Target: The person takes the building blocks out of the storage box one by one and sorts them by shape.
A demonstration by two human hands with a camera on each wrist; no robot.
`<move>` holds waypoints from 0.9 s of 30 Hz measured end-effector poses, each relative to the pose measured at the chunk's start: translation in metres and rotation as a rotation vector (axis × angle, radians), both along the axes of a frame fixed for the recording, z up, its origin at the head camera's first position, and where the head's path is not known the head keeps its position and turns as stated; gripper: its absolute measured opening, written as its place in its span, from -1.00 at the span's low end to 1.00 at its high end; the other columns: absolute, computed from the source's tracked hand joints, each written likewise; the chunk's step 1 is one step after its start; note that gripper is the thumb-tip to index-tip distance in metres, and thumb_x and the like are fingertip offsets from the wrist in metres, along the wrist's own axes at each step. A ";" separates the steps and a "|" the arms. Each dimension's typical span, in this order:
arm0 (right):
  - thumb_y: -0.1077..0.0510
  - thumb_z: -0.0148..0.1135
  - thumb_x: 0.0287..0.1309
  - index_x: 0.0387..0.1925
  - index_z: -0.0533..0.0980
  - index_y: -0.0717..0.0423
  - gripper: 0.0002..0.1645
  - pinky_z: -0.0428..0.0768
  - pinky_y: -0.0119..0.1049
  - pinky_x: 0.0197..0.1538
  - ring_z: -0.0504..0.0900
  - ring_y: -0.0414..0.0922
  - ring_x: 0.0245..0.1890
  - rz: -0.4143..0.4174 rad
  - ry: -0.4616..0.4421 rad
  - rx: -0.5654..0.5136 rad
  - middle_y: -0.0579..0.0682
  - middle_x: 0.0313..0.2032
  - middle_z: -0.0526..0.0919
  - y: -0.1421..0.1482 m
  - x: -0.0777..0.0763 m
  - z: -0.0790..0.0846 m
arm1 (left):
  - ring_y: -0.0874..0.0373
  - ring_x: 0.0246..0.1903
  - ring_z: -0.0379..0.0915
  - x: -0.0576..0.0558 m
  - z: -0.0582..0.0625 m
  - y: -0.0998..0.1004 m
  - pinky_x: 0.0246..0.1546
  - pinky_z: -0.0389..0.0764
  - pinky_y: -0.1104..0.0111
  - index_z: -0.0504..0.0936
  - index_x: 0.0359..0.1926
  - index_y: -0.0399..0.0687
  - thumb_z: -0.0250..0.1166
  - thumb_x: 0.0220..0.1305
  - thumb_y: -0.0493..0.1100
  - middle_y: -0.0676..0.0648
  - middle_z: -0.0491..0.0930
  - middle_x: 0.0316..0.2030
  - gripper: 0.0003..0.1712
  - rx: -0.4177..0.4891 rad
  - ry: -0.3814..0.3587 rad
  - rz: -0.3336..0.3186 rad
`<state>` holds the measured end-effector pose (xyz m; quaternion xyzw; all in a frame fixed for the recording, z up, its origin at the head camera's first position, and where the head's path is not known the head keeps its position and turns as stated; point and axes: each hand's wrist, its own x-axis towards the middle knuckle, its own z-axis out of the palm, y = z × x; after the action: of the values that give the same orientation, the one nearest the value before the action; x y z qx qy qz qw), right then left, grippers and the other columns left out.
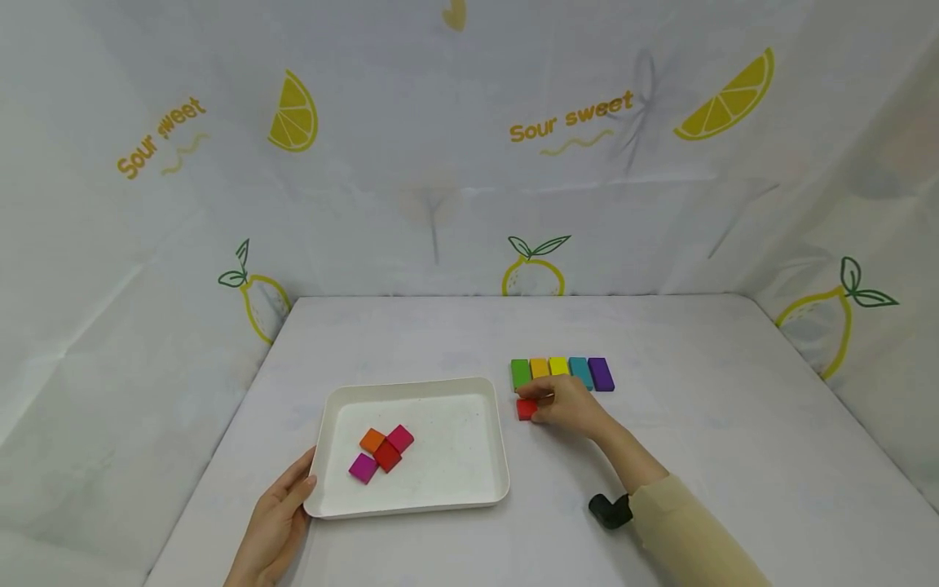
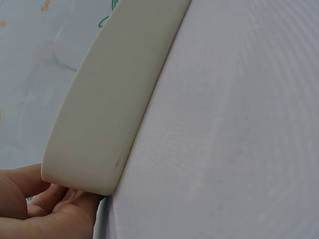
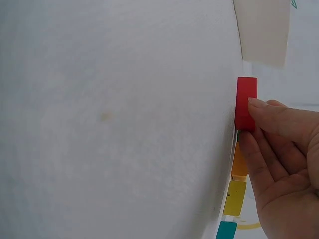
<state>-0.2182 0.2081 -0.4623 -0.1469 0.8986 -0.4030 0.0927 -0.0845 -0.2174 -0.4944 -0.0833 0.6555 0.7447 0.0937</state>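
Note:
On the left of the head view my left hand (image 1: 273, 522) grips the left rim of a shallow white tray (image 1: 455, 501). In the left wrist view its fingers are at the corner of the tray (image 2: 99, 119). My right hand (image 1: 570, 405) pinches a red block (image 1: 525, 409) on the table, right of the tray. The thumb lies against the red block (image 3: 245, 92) in the right wrist view. Just behind it stands a row of a green block (image 1: 520, 373), an orange block, a yellow block (image 1: 559, 365), a blue block (image 1: 579, 371) and a purple block (image 1: 601, 374).
Inside the tray lie an orange block (image 1: 372, 441), a pink block (image 1: 400, 438), a red block (image 1: 387, 456) and a magenta block (image 1: 363, 468). A black elbow-shaped piece (image 1: 609, 512) shows beside the right sleeve. White printed cloth (image 1: 411, 220) rises behind the table.

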 end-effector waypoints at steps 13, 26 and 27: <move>0.40 0.41 -0.05 -0.03 0.67 0.11 -0.54 0.73 -0.09 0.10 0.68 0.01 0.02 -0.015 -0.009 0.001 0.05 -0.03 0.76 0.001 0.000 -0.001 | 0.86 0.08 0.20 -0.001 0.003 0.001 0.19 0.32 0.85 -0.08 0.55 -0.19 0.05 0.51 -0.06 -0.17 -0.22 0.59 -0.22 -0.010 0.002 -0.007; 0.25 0.45 0.04 0.00 0.65 0.18 -0.58 0.72 0.00 0.11 0.68 0.12 0.09 -0.118 0.150 -0.151 0.12 0.00 0.75 -0.011 0.006 0.016 | 0.84 0.07 0.22 0.000 0.002 0.001 0.18 0.34 0.85 -0.11 0.55 -0.20 0.05 0.52 -0.06 -0.20 -0.24 0.59 -0.21 0.007 -0.004 0.002; 0.25 0.45 0.04 0.01 0.65 0.16 -0.58 0.71 0.00 0.12 0.68 0.11 0.09 -0.115 0.167 -0.166 0.11 0.00 0.75 -0.014 0.007 0.019 | 0.84 0.07 0.22 0.000 0.002 0.001 0.17 0.34 0.85 -0.12 0.55 -0.20 0.05 0.52 -0.06 -0.21 -0.24 0.59 -0.20 0.008 -0.005 0.003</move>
<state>-0.2117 0.1945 -0.4438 -0.1356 0.8735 -0.4671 -0.0184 -0.0843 -0.2164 -0.4920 -0.0855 0.6523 0.7472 0.0946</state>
